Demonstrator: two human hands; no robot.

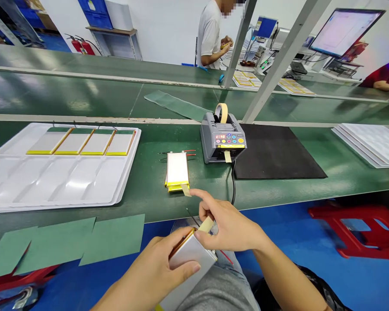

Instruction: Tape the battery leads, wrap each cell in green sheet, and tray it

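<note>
My left hand [168, 263] is wrapped round a silver pouch battery cell [189, 255], held tilted above my lap, with a red and a dark wire at its far end. My right hand [228, 222] is at the cell's upper edge, its thumb and curled fingers on a strip of beige tape [206, 224]. Its index finger points out towards a second tape strip [186, 190]. That strip lies over the yellow end of a stack of pouch cells [177, 168] on the bench; whether it sticks to the fingertip I cannot tell.
A tape dispenser [223, 138] with a beige roll stands behind the stack, beside a black mat [275, 151]. Left is a white tray [68, 185] with several cells. Green sheets [113, 237] overhang the front edge. A red stool [359, 229] is at right. A co-worker [210, 34] stands beyond.
</note>
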